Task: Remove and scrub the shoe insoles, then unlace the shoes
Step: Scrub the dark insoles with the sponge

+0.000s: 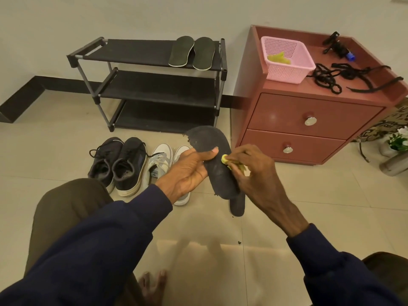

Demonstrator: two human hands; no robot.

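My left hand holds a worn black insole up over the floor, thumb across its face. My right hand pinches a yellow cloth against the insole's right edge. A second black insole lies on the tiles just below the held one. A pair of black laced sneakers and a pair of white sneakers stand on the floor to the left, the right white shoe partly hidden by my left hand. Two dark insoles rest on the rack's top shelf.
A black three-tier shoe rack stands against the wall. To the right is a red two-drawer cabinet carrying a pink basket with a yellow cloth inside, loose black laces and a dark gadget. Small black crumbs dot the tiles.
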